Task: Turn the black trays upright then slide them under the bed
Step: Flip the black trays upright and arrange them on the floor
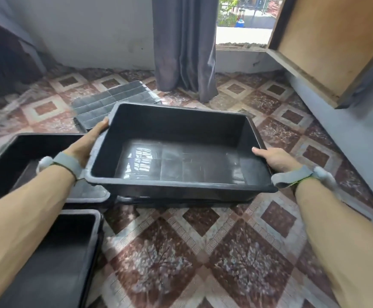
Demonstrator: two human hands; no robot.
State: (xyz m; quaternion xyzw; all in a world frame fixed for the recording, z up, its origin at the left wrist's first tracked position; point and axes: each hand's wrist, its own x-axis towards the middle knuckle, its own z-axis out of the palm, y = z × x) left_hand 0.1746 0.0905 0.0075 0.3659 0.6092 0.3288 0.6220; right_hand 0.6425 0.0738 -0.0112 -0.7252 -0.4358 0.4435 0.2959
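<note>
The black tray is held open side up above the floor, a deep rectangular tub of dull plastic with rounded corners, a rolled rim and a glossy bottom moulded in squares that reflects light. The left hand holds the left rim, its thumb lying along the edge and its fingers hidden under the rim (so their curl cannot be seen). The right hand clasps the right rim near the front corner, thumb on top, fingers again out of sight below. Each wrist wears a grey fabric band with a white puff.

Behind the held tray an upside-down tray rests on the floor, showing a ribbed, gridded base. Two more upright trays lie at the left: one beside the left forearm, one at the bottom edge. Another dark rim shows just beneath the held tray.

The floor is patterned in glossy maroon-and-cream diamonds. A grey curtain hangs in soft folds against the far wall, beside an open doorway, and a brown wooden panel leans in at upper right.
</note>
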